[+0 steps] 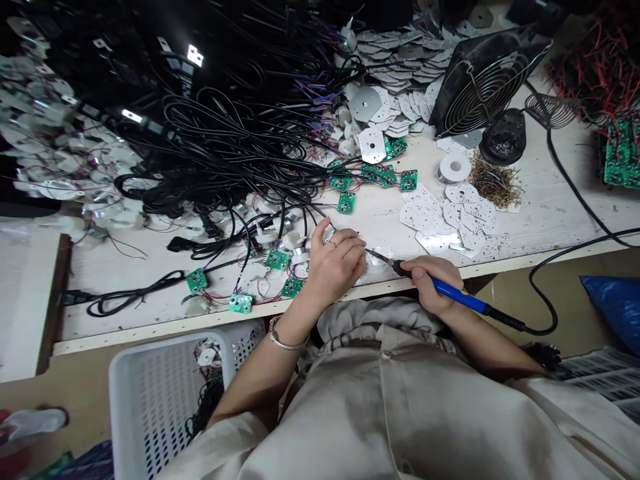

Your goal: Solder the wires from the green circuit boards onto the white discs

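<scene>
My right hand grips a soldering iron with a blue handle, its tip pointing left toward my other hand. My left hand is closed, fingers curled down near the iron's tip; whatever it holds is hidden under the fingers. A black cable runs in beneath it from the pile. To its left lie small green circuit boards with thin red and blue wires, among white plastic motor-like parts. White hexagonal plates lie beyond the iron.
A heap of black cables covers the back left. A black fan stands at the back right, near a solder spool and a dark iron stand. The iron's cord trails right. Below the bench edge sits a white basket.
</scene>
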The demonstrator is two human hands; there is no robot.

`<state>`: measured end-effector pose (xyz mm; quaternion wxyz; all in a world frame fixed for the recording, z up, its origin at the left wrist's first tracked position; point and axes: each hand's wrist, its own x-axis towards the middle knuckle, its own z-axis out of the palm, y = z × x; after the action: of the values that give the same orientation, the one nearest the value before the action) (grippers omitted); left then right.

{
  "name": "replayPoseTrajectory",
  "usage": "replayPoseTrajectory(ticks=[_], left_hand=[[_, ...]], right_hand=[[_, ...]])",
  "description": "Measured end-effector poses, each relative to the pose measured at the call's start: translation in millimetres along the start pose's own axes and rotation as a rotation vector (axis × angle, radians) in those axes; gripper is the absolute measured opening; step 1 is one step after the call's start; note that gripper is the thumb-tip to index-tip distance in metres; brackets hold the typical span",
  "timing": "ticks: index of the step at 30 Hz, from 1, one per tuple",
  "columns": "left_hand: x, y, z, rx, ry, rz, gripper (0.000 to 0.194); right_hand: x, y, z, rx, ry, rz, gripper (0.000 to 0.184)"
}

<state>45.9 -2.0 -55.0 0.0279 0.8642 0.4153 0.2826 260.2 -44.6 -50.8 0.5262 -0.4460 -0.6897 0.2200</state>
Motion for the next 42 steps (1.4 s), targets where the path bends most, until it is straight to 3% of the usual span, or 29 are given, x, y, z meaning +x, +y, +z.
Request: replayPoseTrajectory(ticks=[6,15,21,27,35,42], left_hand=[[0.6,0.2,0.1,0.024,0.042,0.044,0.012],[0.7,1.1,-2.1,0.008,-0.051,-0.027,0.013],[1.3,1.1,-2.0,0.035,-0.009,0.013,0.013],[1.0,0.9,-1.7,0.001,-0.061,-0.043,0.012],[0.4,0.9,-1.2,-0.004,-0.037,-0.033,0.013],[0.0,1.0,-1.8,-0.016,-0.058,-0.047,0.014]], right_hand=[[-2.5,0.5,-1.3,-0.030,0.027,0.068,0.019],[3.7,-5.2,-3.6,-0.038,-0.018,0.077,0.023],[3.9,-5.7,-2.7,-0.014,-0.024,0.074,0.021],[1.6,-3.9,-3.0,0.001,-0.014,0.098,0.021],[0.6,-3.2,-1.3,-0.001,-0.017,0.115,0.021],[-22.1,7.8,-3.8,-0.014,0.097,0.311,0.026]])
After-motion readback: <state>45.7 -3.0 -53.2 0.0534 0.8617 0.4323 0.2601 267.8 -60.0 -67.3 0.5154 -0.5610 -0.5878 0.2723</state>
